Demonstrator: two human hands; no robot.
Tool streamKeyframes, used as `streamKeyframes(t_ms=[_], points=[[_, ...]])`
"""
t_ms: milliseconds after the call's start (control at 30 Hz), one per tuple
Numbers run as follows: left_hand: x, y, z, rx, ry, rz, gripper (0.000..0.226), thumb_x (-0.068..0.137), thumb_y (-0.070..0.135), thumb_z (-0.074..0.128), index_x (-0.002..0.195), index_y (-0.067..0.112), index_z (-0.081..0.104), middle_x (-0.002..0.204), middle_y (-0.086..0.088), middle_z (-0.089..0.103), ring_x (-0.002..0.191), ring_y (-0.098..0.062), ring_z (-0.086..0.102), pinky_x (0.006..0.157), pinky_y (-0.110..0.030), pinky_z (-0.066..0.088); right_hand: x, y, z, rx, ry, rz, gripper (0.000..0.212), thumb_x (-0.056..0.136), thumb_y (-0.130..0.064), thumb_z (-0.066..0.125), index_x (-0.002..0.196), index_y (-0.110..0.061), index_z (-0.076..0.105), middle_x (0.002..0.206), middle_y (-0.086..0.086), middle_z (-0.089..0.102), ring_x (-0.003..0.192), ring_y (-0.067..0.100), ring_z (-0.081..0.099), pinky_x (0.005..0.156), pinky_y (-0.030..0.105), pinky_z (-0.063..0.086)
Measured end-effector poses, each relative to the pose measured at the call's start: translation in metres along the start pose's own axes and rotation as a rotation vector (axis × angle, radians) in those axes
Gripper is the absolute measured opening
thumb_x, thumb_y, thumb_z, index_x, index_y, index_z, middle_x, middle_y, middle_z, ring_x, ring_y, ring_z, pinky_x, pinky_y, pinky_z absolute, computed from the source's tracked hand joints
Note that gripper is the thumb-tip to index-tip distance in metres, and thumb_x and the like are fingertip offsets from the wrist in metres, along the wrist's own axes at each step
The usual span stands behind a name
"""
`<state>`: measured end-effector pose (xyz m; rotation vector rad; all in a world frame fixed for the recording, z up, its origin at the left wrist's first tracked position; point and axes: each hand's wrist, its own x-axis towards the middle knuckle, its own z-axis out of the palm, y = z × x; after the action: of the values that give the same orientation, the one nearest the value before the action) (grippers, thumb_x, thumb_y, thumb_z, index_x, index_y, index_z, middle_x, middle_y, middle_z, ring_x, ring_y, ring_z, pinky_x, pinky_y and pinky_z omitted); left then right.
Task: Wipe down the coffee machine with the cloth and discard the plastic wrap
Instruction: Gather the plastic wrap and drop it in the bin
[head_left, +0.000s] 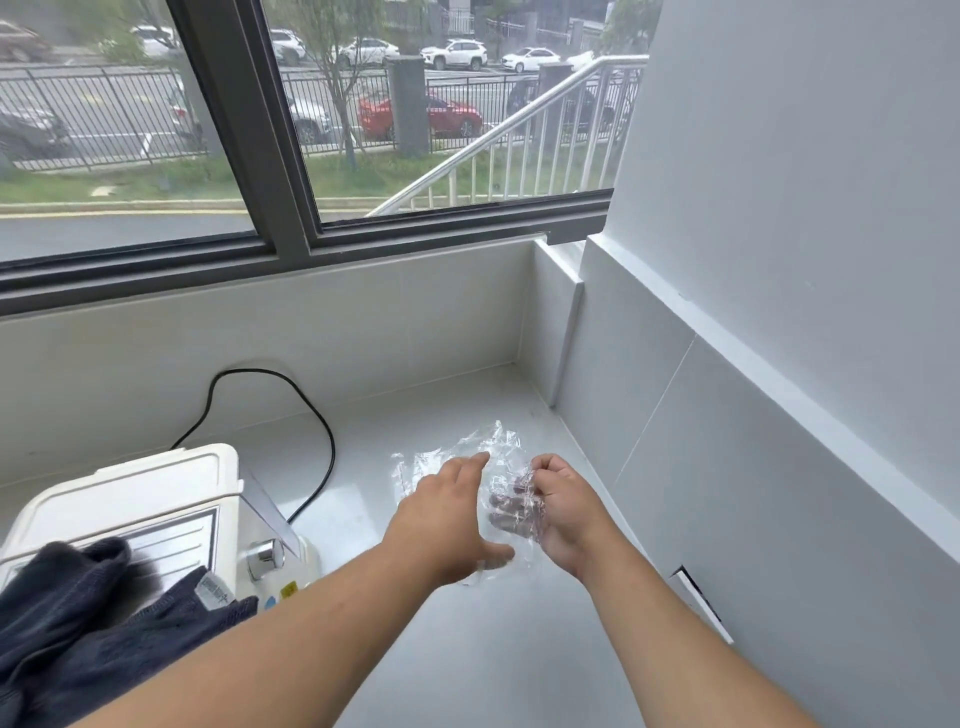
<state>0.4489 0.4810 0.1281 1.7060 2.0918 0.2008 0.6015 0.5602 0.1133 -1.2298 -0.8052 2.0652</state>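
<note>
Plastic wrap (497, 448) in right hand (566, 514), tag (214, 592) (illegible)

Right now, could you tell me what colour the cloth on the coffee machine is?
The crumpled fabric cloth is dark navy blue; the head view shows it best.

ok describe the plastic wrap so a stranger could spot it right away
Below the window, on the white counter near its right corner, lies the plastic wrap. It is the crumpled, see-through sheet the right hand grips, unlike the dark cloth on the coffee machine.
</note>
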Motion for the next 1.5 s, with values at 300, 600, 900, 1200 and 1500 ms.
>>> streamKeyframes(t_ms=[300, 600, 900, 1200, 1500], points=[[-0.041, 0.021, -0.024, -0.033, 0.011, 0.168, 0.07, 0.076, 0.047, 0.068, 0.136, 0.037, 0.032, 0.128, 0.005, 0.056, 0.098, -0.026, 0.063, 0.069, -0.035, 0.046, -0.072, -0.004, 0.025, 0.201, -0.001, -0.008, 0.027, 0.093, -0.003, 0.044, 0.081, -0.01, 0.066, 0.073, 0.009, 0.066, 0.061, 0.026, 0.065, 0.055, 0.033, 0.054], [-0.094, 0.013, -0.064, -0.101, 0.144, 0.35, 0.017, 0.084, 0.026, 0.052, 0.079, 0.029, 0.036, 0.079, 0.007, 0.05, 0.077, -0.027, 0.052, 0.056, -0.036, 0.034, -0.148, 0.014, 0.055, 0.009, 0.248, -0.234, 0.012, 0.09, -0.026, 0.06, 0.083, -0.021, 0.068, 0.097, 0.006, 0.067, 0.088, 0.025, 0.068, 0.078, 0.04, 0.047], [-0.145, -0.002, -0.089, -0.413, 0.283, 0.33, 0.031, 0.085, 0.016, 0.057, 0.076, 0.027, 0.029, 0.078, 0.005, 0.047, 0.065, -0.016, 0.045, 0.051, -0.034, 0.026, -0.198, 0.042, 0.129, 0.151, -0.093, -0.171, 0.051, 0.101, -0.057, 0.045, 0.111, -0.022, 0.08, 0.101, 0.004, 0.074, 0.074, 0.024, 0.064, 0.067, 0.033, 0.054], [-0.191, -0.018, -0.089, -0.332, 0.216, 0.599, 0.09, 0.072, 0.06, 0.062, 0.15, 0.032, 0.027, 0.149, 0.011, 0.043, 0.123, -0.021, 0.057, 0.089, -0.036, 0.05, -0.237, 0.039, 0.144, 0.201, 0.206, -0.404, 0.018, 0.107, -0.016, 0.054, 0.118, -0.03, 0.055, 0.096, 0.011, 0.077, 0.075, 0.028, 0.073, 0.062, 0.035, 0.056], [-0.209, 0.007, -0.089, -0.161, 0.224, 1.001, 0.113, 0.063, 0.083, 0.069, 0.156, 0.057, 0.009, 0.171, 0.021, 0.003, 0.148, -0.02, 0.035, 0.109, -0.037, 0.044, -0.289, 0.045, 0.125, 0.015, 0.247, -0.33, 0.03, 0.103, -0.042, 0.043, 0.114, -0.024, 0.065, 0.103, 0.011, 0.053, 0.079, 0.02, 0.052, 0.064, 0.032, 0.038]])
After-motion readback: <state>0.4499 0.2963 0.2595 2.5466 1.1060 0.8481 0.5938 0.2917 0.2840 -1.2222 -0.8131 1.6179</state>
